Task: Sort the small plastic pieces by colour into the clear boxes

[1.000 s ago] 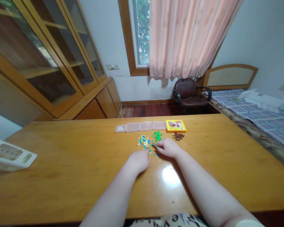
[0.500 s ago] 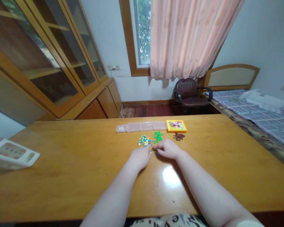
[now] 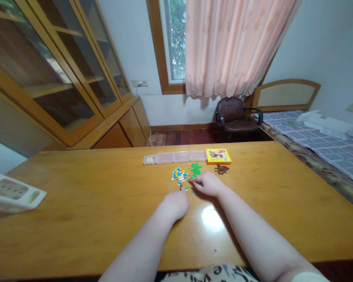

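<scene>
Both my hands rest on a wooden table beside a scatter of tiny pieces. My left hand is curled, one fingertip touching the near edge of the mixed blue, yellow and white pile. My right hand is closed in a pinch at the pile's right edge; what it pinches is too small to make out. A green pile lies just beyond my right hand, and a dark brown pile sits to its right.
A row of clear plastic compartment boxes and a yellow box lie behind the piles. A white packet sits at the table's left edge. Beyond the table stand a cabinet, a brown chair and a bed.
My left hand has drawn back a little toward me from the mixed pile. My right hand has stayed at the pile's right edge.
</scene>
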### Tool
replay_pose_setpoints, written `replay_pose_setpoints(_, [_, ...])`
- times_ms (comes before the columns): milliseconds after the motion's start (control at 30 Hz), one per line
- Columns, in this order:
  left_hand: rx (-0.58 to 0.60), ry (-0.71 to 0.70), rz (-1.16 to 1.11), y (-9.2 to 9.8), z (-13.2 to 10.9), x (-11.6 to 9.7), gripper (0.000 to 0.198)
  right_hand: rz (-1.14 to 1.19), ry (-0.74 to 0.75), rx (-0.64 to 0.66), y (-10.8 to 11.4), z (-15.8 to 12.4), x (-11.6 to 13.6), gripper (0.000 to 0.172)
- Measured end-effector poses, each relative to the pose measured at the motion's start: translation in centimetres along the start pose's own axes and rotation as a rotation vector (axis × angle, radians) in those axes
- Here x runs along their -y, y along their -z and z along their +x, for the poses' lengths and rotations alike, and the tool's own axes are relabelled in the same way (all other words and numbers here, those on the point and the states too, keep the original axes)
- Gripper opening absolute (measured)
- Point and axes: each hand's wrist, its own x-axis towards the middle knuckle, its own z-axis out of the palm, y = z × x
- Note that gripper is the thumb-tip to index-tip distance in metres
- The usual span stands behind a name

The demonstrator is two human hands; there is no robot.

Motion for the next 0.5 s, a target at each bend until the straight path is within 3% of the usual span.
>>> replay_pose_setpoints(300, [0.033, -0.056, -0.018, 0.3, -1.2, -0.5, 0.062, 0.004, -0.015, 0.007, -0.2, 0.0, -0.1, 0.032])
replay_pose_setpoints(500, [0.065, -0.071, -0.021, 0.4, -1.5, -1.1, 0.061, 0.11, 0.138, 0.072, 0.3, -0.2, 0.4, 0.031])
